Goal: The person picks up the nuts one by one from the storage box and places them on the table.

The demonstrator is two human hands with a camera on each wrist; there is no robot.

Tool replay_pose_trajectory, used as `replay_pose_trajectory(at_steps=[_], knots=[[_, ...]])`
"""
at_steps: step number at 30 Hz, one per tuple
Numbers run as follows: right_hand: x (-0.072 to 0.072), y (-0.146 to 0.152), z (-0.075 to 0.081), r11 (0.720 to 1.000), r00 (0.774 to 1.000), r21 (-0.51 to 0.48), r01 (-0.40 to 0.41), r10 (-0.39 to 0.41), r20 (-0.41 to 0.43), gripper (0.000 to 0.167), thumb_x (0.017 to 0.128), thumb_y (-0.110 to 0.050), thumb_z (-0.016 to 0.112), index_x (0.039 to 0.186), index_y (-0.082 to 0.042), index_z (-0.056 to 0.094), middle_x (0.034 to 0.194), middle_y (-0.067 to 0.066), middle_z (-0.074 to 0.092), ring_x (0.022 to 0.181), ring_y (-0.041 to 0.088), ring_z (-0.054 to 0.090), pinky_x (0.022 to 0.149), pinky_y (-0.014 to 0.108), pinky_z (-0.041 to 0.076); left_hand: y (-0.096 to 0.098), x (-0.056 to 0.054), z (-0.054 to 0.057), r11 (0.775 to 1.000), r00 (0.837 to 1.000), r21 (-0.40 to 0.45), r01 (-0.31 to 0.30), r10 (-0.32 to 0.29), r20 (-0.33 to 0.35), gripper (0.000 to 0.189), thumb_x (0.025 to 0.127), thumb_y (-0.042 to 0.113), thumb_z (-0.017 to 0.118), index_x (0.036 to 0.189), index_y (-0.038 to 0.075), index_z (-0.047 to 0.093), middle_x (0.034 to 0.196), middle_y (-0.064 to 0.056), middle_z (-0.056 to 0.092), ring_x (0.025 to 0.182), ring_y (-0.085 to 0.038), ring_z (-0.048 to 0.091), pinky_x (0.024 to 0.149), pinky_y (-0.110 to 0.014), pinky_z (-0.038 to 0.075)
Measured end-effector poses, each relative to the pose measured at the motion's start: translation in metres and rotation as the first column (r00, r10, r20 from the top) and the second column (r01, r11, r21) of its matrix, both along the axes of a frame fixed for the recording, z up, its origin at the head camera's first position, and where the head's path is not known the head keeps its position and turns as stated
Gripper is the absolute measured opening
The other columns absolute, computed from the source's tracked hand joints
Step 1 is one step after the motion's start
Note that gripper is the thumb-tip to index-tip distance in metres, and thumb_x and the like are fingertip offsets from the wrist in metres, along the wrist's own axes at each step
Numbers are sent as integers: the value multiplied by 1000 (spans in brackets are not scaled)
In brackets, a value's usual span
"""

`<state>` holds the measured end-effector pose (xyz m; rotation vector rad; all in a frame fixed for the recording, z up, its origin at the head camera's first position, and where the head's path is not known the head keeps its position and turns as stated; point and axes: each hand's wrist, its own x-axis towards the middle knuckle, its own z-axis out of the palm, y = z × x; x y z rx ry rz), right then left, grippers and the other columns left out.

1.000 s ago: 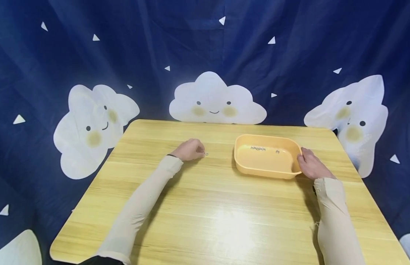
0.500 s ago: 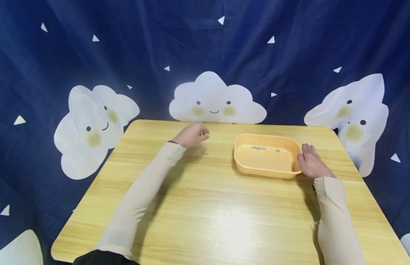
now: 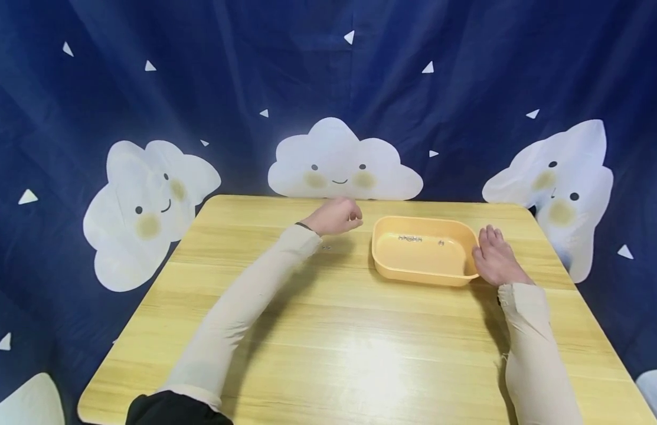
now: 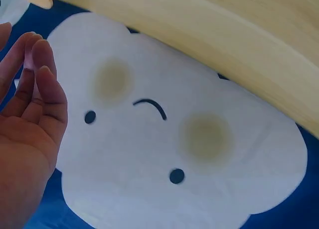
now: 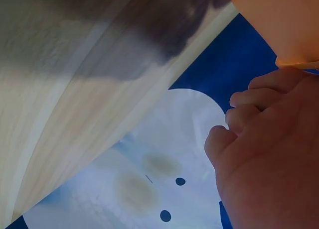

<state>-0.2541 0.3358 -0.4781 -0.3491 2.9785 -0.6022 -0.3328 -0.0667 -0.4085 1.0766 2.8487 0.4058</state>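
In the head view, my left hand (image 3: 336, 216) hovers over the back of the table, left of a yellow tray (image 3: 383, 264). Its fingers bend loosely, and nothing shows between them in the left wrist view. Two tiny shiny silver pieces (image 3: 329, 247) lie on the table below that hand. Inside the tray sit several more such pieces (image 3: 410, 238) in a row, with another small group (image 3: 441, 242) to the right. At the tray's right end, my right hand (image 3: 498, 258) has its thumb at the rim and its fingers extended outside the wall.
The wooden table (image 3: 307, 354) has rounded corners. A dark blue curtain (image 3: 227, 77) with white clouds hangs right behind its back edge.
My left hand has risen from the small silver pieces and moved right toward the tray, leaving two on the table. My right fingers have straightened beside the tray, which stays put.
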Motion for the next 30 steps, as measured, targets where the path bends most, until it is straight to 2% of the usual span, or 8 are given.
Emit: replay_pose_trajectory(at_steps=[9,16,21,25,28,30], knots=[[1,3,2,1000,1000,-15,-9,9,9,66,108,-24,21,153,23,11,160,47,4,151,64,2,119,77,10,29,3,-9,993,994,-57,105,-105,-4,21,102,19,63,102,5,80,101,-7,76,95,-20,67,91,-33,56],[3,3,0,1000,1000,0,-18,18,14,67,108,-25,25,154,21,11,161,46,4,151,65,2,118,78,9,51,6,-19,987,990,-80,141,-141,10,22,103,19,61,102,7,79,104,-6,73,97,-17,64,91,-30,55],[3,3,-1,1000,1000,13,-3,3,19,67,110,-27,23,156,19,10,163,43,2,151,64,0,119,78,7,66,7,-24,981,984,-85,175,-173,32,22,103,18,60,98,6,78,102,-6,74,97,-18,64,94,-31,53],[4,3,-2,1000,1000,15,10,-11,21,66,110,-27,23,157,18,10,164,42,2,152,63,-1,119,78,6,76,6,-31,978,984,-113,177,-173,46,23,103,18,59,96,5,77,104,-6,74,97,-18,64,93,-32,54],[5,3,-2,1000,1000,16,11,-12,24,66,110,-27,22,156,18,11,164,42,3,152,63,-1,119,78,6,83,4,-36,975,988,-158,154,-154,9,20,103,19,61,101,6,76,109,-5,74,99,-17,64,93,-31,55],[6,2,-2,1000,1000,13,10,-11,25,66,110,-27,22,156,19,11,163,42,3,151,64,-1,119,79,6,88,3,-37,972,988,-182,148,-155,-24,17,102,18,62,99,6,74,106,-5,73,95,-16,63,89,-30,55]])
